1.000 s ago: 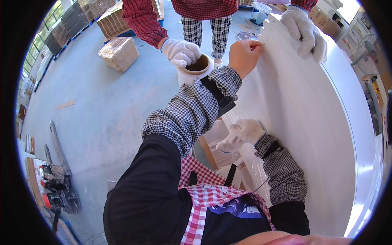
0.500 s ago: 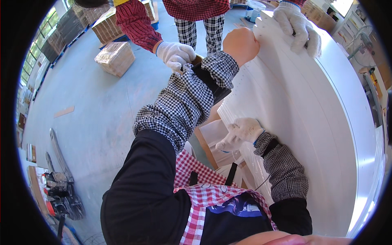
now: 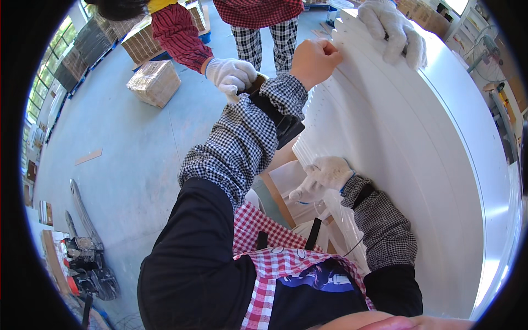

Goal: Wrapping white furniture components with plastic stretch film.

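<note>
Floor [image 3: 132, 159] extends left of white sheets [image 3: 412, 176]; curled left hand [image 3: 314, 61], grip unclear, and half-spread right hand [image 3: 325, 175] adjoin their edge.

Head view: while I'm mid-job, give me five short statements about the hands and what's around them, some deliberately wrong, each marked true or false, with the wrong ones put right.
1. The left hand is bare, while the right hand wears a whitish glove. True.
2. The right hand reaches farther forward than the left hand. False: the left hand reaches farther.
3. A co-worker's gloved hand lies on the white sheets. True.
4. The wrapped box sits on the white sheets. False: it stands on the floor, to their left.
5. The left forearm wears a black-and-white checked sleeve. True.
</note>
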A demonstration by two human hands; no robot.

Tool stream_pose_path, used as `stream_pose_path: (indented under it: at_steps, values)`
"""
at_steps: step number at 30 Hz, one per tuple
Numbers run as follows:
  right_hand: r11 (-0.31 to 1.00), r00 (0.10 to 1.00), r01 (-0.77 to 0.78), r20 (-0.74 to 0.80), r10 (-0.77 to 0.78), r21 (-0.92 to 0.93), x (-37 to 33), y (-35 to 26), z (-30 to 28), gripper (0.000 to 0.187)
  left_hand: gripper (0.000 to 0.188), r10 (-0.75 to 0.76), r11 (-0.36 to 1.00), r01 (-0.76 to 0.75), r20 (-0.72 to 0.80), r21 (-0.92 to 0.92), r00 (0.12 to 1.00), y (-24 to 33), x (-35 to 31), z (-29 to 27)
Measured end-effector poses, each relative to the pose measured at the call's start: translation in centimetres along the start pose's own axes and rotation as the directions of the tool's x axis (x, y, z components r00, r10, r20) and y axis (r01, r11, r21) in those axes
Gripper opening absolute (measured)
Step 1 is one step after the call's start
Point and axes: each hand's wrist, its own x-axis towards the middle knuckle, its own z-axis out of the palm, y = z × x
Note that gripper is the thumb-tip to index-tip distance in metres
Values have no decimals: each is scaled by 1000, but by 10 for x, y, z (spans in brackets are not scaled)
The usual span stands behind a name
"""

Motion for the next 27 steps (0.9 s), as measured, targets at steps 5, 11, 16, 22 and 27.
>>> stream_pose_path:
  at_steps: [5, 11, 16, 22, 27]
  values:
    - [999, 999, -19, 31, 18, 50, 0, -7, -11, 51, 26, -57, 977, 48, -39, -206, 998, -7, -6, 3]
    - [997, 1000, -8, 21, 6, 82, 0, -6, -9, 50, 23, -278, 812, 255, 37, -525, 960, -17, -14, 2]
    - [998, 1000, -14, 20, 13, 58, 1, -8, -12, 50, 19, -349, 546, 407, 243, -732, 905, -12, -19, 3]
    - [998, 1000, 25, -6, -25, 57, 4, -4, -4, 51, 15, -327, 508, 448, 316, -736, 891, -10, -13, 9]
    - [997, 1000, 20, 8, -20, 70, 3, -5, -6, 51, 12, -355, 436, 492, 358, -754, 864, -7, -10, 10]
